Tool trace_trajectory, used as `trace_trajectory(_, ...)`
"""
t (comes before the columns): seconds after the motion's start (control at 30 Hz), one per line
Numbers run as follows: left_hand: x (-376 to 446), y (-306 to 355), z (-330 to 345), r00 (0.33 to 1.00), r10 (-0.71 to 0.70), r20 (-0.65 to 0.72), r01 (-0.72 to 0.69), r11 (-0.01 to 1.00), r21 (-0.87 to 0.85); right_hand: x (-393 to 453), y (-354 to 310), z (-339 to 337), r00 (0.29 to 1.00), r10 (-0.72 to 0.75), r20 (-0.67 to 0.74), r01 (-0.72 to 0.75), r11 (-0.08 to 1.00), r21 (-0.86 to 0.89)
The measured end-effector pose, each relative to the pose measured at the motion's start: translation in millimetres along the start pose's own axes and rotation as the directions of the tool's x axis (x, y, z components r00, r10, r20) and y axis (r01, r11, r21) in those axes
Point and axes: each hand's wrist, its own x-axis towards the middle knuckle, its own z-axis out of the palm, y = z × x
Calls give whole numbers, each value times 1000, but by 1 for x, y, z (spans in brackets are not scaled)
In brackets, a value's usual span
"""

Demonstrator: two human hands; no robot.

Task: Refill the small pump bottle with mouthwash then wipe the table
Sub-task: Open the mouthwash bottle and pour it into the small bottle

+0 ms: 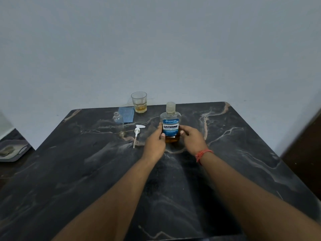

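We see both hands reaching forward over the dark marbled worktop (243,153) and meeting around the mouthwash bottle (171,126). The left hand (155,145) holds its left side, thumb on the front near the label, fingers curled round behind; the right hand (192,139) holds the right side the same way, with a red thread bracelet (202,154) at its wrist. The bottle stands upright between them, its clear cap (170,107) on, and holds amber liquid only in its lower part — the level sits somewhere behind the blue label.

Just to the left of the left hand lies the white pump head (138,132), flat on the worktop, its dip tube pointing back toward us. Further left of that stands the small pump bottle (118,121), clear, open at the neck with the pump off; we cannot tell whether any liquid is in it.

Beyond the hands, toward the wall, a folded blue cloth (126,114) lies just behind the small bottle, and a clear glass tumbler (139,102) stands beside the cloth at the worktop's far edge, with a shallow layer of yellowish liquid in its bottom.

Well off to the left of the hands, on a lower surface, sits a grey tray (10,150) — what it holds is too blurred to name.
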Motion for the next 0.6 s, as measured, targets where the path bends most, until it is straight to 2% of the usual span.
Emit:
trace_trajectory(0.23, -20, -1, -5, 999, -11, 42, 12, 1000, -27, -17, 1, -5, 999, -27, 29, 27, 1000, -4)
trace_trajectory(0.37, -12, 5, -8, 999, -21, 46, 25, 996, -86, -14, -8, -9, 995, -11, -103, 9, 1000, -21)
trace_trajectory(0.5, 2, 13, -10, 999, 14, 40, -11, 997, -77, -1, -39, -21, 959, -207, -191, 185, 975, -126)
trace_trajectory(0.6, 11, 23, -11, 997, 66, 34, -66, 998, -13, 16, -64, -28, 929, -365, -53, 323, 875, -362)
